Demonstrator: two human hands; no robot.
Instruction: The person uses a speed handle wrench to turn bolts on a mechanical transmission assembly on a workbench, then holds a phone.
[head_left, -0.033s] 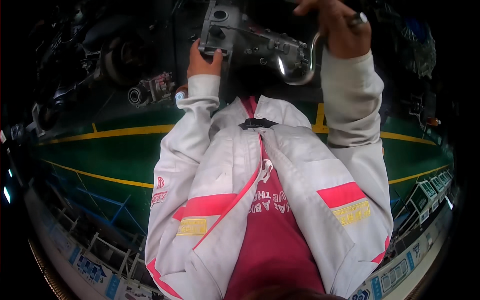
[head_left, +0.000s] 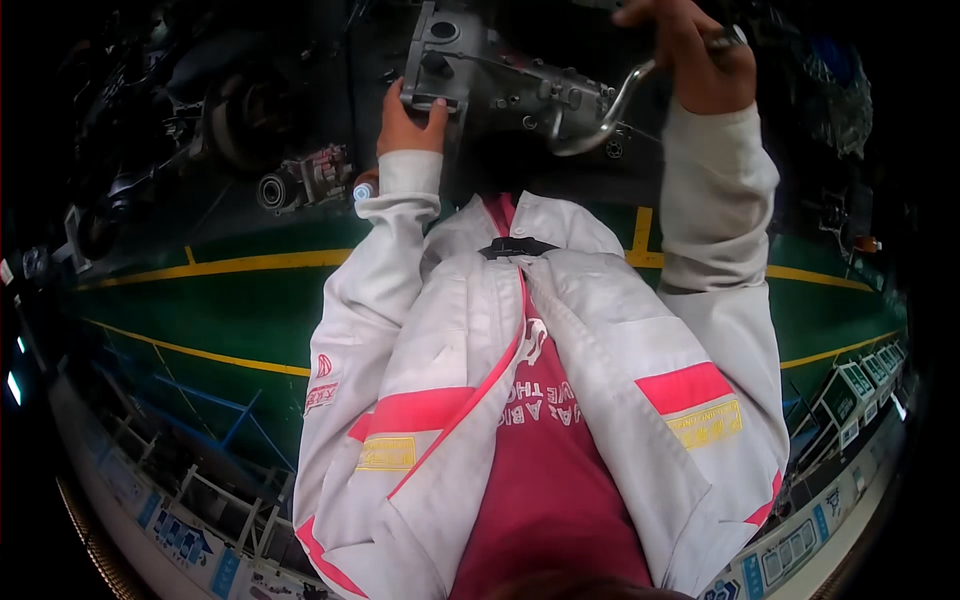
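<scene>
In front of me stands a grey cast-metal gearbox housing [head_left: 462, 50], with a narrower section stretching to the right. My left hand [head_left: 411, 128] is closed over the near left edge of its flange, the thumb lying on the near face. A shiny, crank-shaped speed wrench [head_left: 610, 120] bends along the housing's right end. My right hand [head_left: 708, 65] is wrapped around the wrench, whose round end pokes out to the right of the fist. One finger of that hand points outward to the left. Whether the wrench's working end touches a bolt cannot be made out.
A smaller metal part with a round pulley-like end [head_left: 285, 190] lies left of my forearm, beside a small bottle with a pale cap [head_left: 364, 190]. Dark machine parts [head_left: 245, 120] crowd the far left. A part in clear plastic [head_left: 840, 95] is at the far right. Yellow lines [head_left: 290, 261] cross the green floor.
My right hand has shifted slightly to the right and down, and the bend of the wrench has swung up and away from me. My left hand stays on the housing.
</scene>
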